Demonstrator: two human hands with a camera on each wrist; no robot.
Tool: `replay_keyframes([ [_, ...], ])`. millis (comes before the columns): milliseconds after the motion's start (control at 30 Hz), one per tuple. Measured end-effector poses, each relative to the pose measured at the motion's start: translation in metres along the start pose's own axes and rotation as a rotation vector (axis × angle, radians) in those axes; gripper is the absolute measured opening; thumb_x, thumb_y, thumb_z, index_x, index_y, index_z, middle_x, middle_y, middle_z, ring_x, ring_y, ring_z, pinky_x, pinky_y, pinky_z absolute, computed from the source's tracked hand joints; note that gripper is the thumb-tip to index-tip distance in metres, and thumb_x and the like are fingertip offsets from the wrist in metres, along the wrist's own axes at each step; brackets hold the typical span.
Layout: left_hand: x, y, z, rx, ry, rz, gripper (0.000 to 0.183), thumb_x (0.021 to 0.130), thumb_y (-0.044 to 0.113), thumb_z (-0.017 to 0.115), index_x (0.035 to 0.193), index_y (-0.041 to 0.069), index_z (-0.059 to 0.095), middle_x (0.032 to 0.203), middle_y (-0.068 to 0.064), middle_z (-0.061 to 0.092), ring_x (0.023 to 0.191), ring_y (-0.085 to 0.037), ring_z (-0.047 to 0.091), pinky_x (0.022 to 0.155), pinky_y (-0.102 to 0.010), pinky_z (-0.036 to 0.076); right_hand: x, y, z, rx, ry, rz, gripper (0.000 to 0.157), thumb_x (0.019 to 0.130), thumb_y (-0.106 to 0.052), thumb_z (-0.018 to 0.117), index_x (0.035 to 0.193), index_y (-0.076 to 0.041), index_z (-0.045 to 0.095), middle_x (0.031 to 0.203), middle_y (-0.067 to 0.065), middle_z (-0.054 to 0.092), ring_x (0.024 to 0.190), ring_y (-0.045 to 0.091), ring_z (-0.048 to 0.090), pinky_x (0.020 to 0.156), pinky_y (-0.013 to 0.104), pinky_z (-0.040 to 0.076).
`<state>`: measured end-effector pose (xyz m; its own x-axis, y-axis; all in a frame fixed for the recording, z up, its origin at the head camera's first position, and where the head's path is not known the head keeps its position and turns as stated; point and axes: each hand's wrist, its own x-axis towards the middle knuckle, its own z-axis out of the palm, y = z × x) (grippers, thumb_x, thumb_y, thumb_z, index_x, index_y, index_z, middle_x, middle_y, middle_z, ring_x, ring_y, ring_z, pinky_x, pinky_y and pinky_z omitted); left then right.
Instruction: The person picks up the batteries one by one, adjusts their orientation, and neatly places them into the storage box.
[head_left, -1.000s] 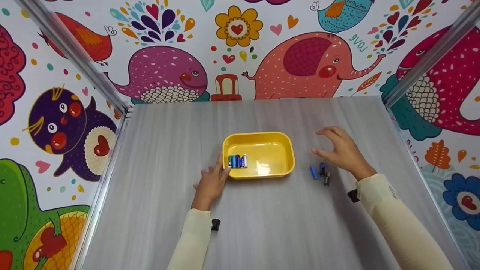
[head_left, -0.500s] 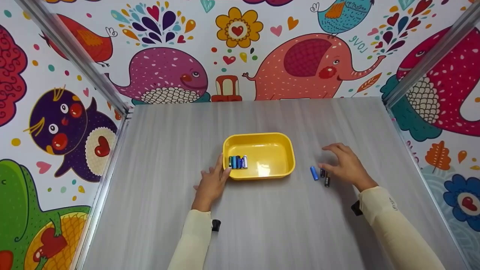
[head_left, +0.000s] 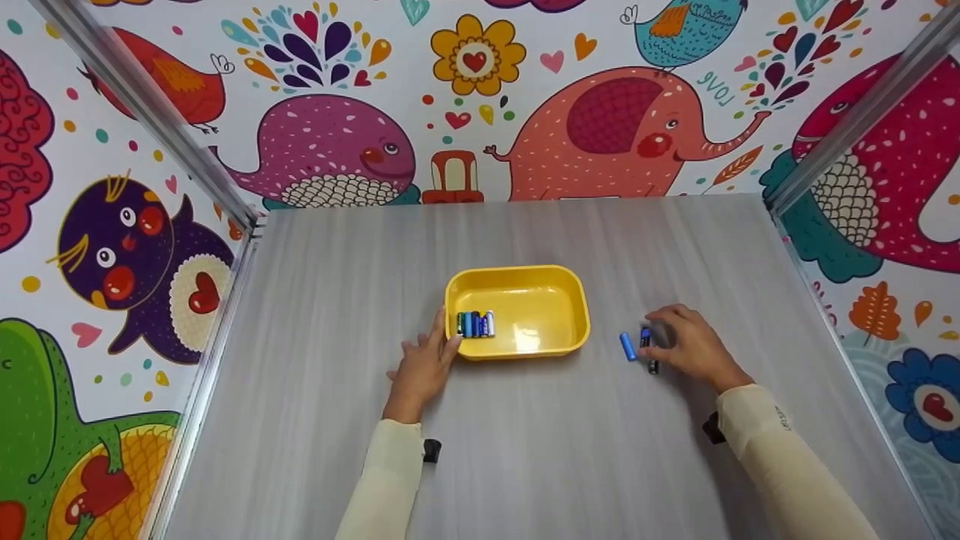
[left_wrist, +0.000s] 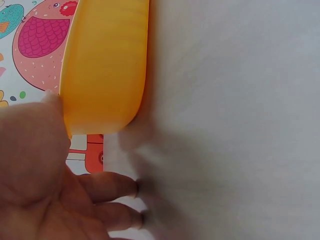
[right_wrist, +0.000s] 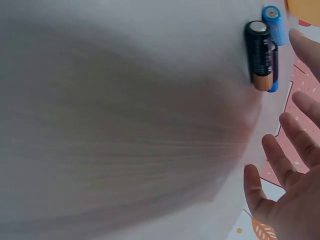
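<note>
My left hand (head_left: 421, 373) rests at the front-left corner of a yellow plastic tray (head_left: 555, 349). Its thumb lies at the rim and a straight finger runs along the outer left wall. Several batteries (head_left: 475, 325) lie side by side inside, against the tray's left end. Right of the tray, my right hand (head_left: 694, 346) hovers with spread fingers beside three loose batteries: a light blue battery (head_left: 628, 346), a dark battery with a blue end (head_left: 645, 339), and a black-and-copper battery (right_wrist: 260, 55). The right wrist view shows a gap between those fingers and the batteries.
The grey wood-grain table (head_left: 315, 315) extends around the tray. Metal frame rails (head_left: 199, 405) border its sides, and walls with printed cartoon animals (head_left: 607, 142) rise behind and beside it.
My right hand has come down toward the loose batteries, its thumb and fingers drawing closer together over them. My left hand and the tray have stayed put.
</note>
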<state>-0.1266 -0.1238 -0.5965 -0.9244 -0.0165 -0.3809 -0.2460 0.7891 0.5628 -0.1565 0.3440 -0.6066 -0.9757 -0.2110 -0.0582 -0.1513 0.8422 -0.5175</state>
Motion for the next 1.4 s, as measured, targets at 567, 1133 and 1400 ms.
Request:
replay_keyframes([
  [567,0.0012,0.0,0.0,-0.005,-0.002,-0.012,0.069,0.104,0.065,0.035,0.162,0.047,0.003,0.165,-0.023,0.029,0.153,-0.053,0.016,0.106,-0.086,0.01,-0.0019,0.0055,0.0087,-0.055,0.027,-0.044,0.059,0.077,-0.036,0.091,0.124,-0.008,0.069,0.131,0.016,0.061,0.121,0.044,0.055,0.098,0.063,0.047],
  [1133,-0.0008,0.0007,-0.0004,-0.004,-0.003,-0.011,0.069,0.104,0.066,0.034,0.161,0.05,0.0,0.165,-0.023,0.029,0.153,-0.053,0.016,0.107,-0.086,0.009,-0.0006,0.0037,0.0082,-0.055,0.02,-0.041,0.052,0.079,-0.035,0.09,0.119,-0.007,0.071,0.13,0.015,0.061,0.119,0.041,0.055,0.097,0.062,0.047],
  [1400,-0.0005,0.0004,0.0001,-0.005,0.004,-0.004,0.069,0.103,0.067,0.034,0.162,0.048,0.002,0.164,-0.024,0.031,0.153,-0.053,0.018,0.106,-0.087,0.01,-0.0001,0.0042,0.0069,-0.036,0.027,-0.051,0.05,0.079,-0.034,0.089,0.116,-0.006,0.071,0.13,0.016,0.061,0.12,0.042,0.055,0.1,0.062,0.046],
])
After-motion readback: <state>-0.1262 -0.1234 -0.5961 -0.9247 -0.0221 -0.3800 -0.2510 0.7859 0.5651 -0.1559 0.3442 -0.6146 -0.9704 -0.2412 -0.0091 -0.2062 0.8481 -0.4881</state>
